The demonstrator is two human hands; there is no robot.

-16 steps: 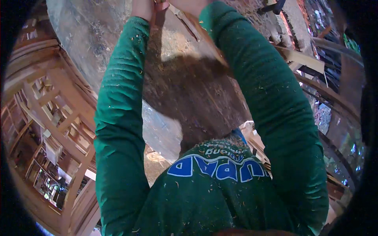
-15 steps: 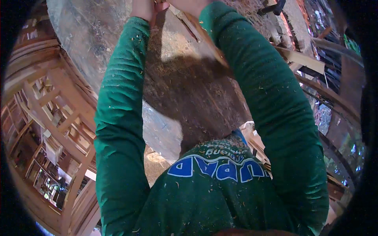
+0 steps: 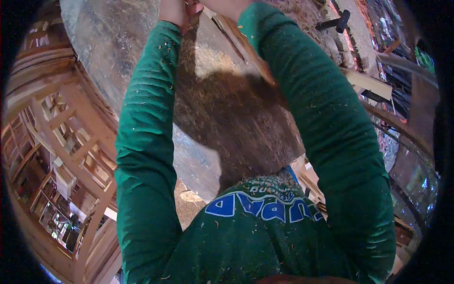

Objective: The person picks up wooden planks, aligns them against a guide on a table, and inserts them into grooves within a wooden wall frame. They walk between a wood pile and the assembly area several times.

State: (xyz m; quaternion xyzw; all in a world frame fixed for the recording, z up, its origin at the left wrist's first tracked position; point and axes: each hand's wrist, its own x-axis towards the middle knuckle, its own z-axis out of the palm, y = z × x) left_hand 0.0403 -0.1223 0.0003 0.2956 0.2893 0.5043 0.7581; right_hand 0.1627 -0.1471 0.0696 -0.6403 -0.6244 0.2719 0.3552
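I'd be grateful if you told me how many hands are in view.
2: the left hand and the right hand, close together at the top edge, both partly cut off. Others may be hidden.

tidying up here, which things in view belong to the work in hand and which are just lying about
Seem in use:
left hand and right hand, partly cut off
wood strip by the right hand
worn worktop beneath

Seem just lying about:
dark hammer-like tool, upper right
pale plank, right
wooden frames, left
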